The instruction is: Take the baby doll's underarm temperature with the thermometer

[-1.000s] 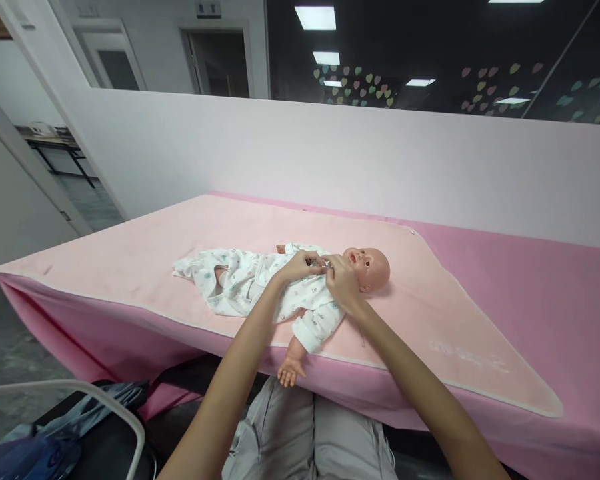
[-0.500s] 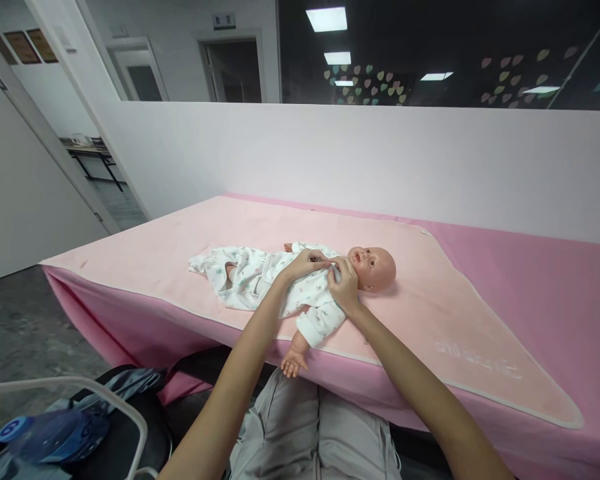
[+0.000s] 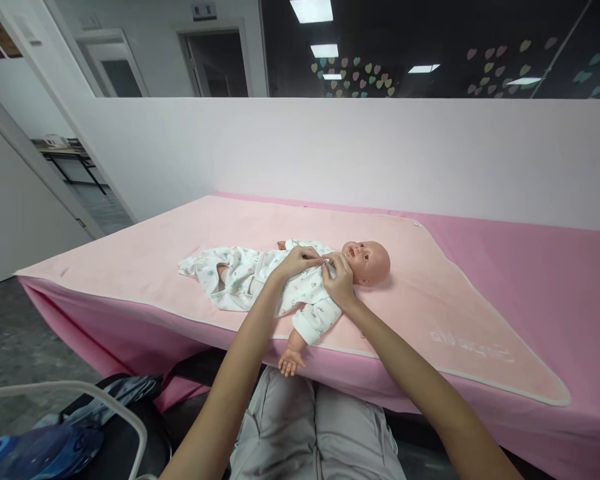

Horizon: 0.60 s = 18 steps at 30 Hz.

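Note:
A baby doll (image 3: 373,261) lies on its back on the pink mat, its head to the right. It wears a white patterned romper (image 3: 235,270) with long sleeves, and one bare doll hand hangs over the table's near edge. At the chest, just below the doll's chin, my left hand (image 3: 303,261) pinches the romper's front edge. My right hand (image 3: 339,277) is closed on the same cloth close beside it, the fingertips of both nearly meeting. Whatever small fastening may lie between the fingers is too small to make out.
The peach mat (image 3: 460,300) covers much of a table with a pink cloth (image 3: 555,273). A white wall (image 3: 330,147) with a dark window stands behind. At lower left are a black chair with a blue bottle (image 3: 40,450) and a pale curved rail (image 3: 105,397).
The camera view has shifted slightly, so the scene sits a little left and higher. Both hands stay at the doll's collar with only small finger movement.

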Each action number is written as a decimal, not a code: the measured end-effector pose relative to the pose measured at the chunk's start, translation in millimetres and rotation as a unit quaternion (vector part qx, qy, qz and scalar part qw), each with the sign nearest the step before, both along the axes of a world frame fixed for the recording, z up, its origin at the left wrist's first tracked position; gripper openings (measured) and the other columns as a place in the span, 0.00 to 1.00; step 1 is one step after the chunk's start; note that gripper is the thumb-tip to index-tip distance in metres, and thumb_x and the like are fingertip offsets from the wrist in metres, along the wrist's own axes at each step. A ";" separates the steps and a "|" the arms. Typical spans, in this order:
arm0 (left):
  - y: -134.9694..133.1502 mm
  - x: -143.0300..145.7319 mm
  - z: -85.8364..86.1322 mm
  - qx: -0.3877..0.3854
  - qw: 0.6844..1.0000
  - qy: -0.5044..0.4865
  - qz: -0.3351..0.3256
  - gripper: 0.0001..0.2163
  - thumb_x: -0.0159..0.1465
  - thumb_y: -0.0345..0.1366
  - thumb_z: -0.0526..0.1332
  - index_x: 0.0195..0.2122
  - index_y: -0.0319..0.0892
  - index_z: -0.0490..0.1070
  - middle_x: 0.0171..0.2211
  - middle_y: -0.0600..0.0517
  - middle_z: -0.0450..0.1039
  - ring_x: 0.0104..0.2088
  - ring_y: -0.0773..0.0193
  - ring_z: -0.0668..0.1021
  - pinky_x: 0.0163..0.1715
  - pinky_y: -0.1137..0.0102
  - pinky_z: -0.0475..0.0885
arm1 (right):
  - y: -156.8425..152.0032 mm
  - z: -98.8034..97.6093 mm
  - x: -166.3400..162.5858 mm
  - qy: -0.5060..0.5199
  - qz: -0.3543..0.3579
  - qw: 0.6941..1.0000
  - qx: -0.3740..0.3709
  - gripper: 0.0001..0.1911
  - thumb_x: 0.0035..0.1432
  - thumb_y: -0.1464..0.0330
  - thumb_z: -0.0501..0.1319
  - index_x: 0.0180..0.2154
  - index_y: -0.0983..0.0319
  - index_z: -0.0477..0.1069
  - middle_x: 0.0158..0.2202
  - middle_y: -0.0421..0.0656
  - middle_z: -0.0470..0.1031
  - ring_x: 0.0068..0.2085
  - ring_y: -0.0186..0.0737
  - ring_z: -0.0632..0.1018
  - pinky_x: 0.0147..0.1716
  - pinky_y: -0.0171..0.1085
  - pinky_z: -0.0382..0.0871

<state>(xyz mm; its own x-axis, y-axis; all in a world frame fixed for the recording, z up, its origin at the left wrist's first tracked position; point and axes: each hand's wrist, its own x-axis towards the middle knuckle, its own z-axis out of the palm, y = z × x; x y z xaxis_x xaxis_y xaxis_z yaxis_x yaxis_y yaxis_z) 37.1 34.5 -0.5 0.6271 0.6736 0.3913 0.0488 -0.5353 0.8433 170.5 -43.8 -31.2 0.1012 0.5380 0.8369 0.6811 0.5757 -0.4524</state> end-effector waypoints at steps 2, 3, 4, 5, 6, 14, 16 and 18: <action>-1.3 -0.9 1.3 -0.006 1.000 -0.005 -0.004 0.12 0.51 0.43 0.65 0.28 0.37 0.77 0.28 0.49 0.72 0.30 0.65 0.72 0.30 0.71 0.65 | 0.8 0.0 0.0 0.002 -0.009 1.000 -0.002 0.10 0.55 0.75 0.50 0.37 0.61 0.66 0.37 0.46 0.69 0.40 0.41 0.71 0.43 0.40 0.67; -2.0 -1.0 2.0 -0.007 1.000 -0.007 -0.004 0.12 0.51 0.43 0.65 0.28 0.37 0.77 0.29 0.49 0.72 0.31 0.64 0.72 0.31 0.70 0.65 | 1.4 -0.3 0.0 0.004 -0.013 1.000 -0.003 0.09 0.55 0.74 0.50 0.37 0.61 0.66 0.37 0.46 0.69 0.40 0.41 0.71 0.42 0.40 0.68; -2.5 -1.0 2.7 -0.009 1.000 -0.009 -0.005 0.13 0.51 0.43 0.65 0.29 0.37 0.77 0.29 0.48 0.73 0.32 0.64 0.72 0.32 0.70 0.66 | 2.1 -0.6 0.2 0.006 -0.016 1.000 -0.002 0.09 0.56 0.74 0.50 0.37 0.61 0.66 0.36 0.46 0.69 0.40 0.41 0.71 0.42 0.40 0.68; -2.9 -0.8 3.2 -0.010 1.000 -0.011 -0.007 0.13 0.51 0.44 0.65 0.29 0.37 0.77 0.29 0.48 0.73 0.32 0.64 0.73 0.32 0.70 0.66 | 2.7 -1.0 0.3 0.008 -0.017 1.000 -0.002 0.09 0.56 0.74 0.50 0.37 0.61 0.66 0.36 0.46 0.69 0.40 0.41 0.71 0.42 0.40 0.68; -3.1 -0.6 3.6 -0.013 1.000 -0.012 -0.008 0.13 0.51 0.44 0.65 0.29 0.37 0.77 0.29 0.48 0.73 0.32 0.64 0.73 0.32 0.70 0.66 | 3.2 -1.4 0.5 0.007 -0.017 1.000 -0.002 0.09 0.56 0.74 0.50 0.37 0.61 0.66 0.36 0.46 0.69 0.40 0.41 0.71 0.42 0.40 0.68; -15.2 -17.9 5.5 -0.012 0.998 -0.010 0.063 0.13 0.56 0.44 0.62 0.31 0.38 0.76 0.32 0.48 0.75 0.36 0.62 0.74 0.37 0.69 0.66 | 2.6 -2.0 1.7 0.032 -0.022 0.999 0.006 0.11 0.56 0.74 0.47 0.36 0.61 0.66 0.35 0.46 0.71 0.39 0.40 0.72 0.41 0.39 0.68; -24.6 -29.9 4.6 0.003 0.998 0.001 0.065 0.12 0.57 0.43 0.60 0.30 0.40 0.77 0.38 0.46 0.74 0.41 0.60 0.73 0.42 0.68 0.66 | 1.1 -2.9 2.4 0.031 -0.021 0.999 0.012 0.11 0.55 0.74 0.47 0.36 0.61 0.66 0.34 0.46 0.71 0.38 0.40 0.72 0.40 0.40 0.68; -34.3 -40.9 3.1 0.002 0.998 0.018 0.060 0.11 0.57 0.43 0.60 0.30 0.41 0.77 0.45 0.45 0.72 0.46 0.58 0.72 0.44 0.67 0.66 | -0.3 -4.0 3.1 0.020 -0.011 1.000 0.019 0.11 0.54 0.75 0.47 0.36 0.61 0.67 0.34 0.45 0.70 0.38 0.41 0.72 0.39 0.40 0.68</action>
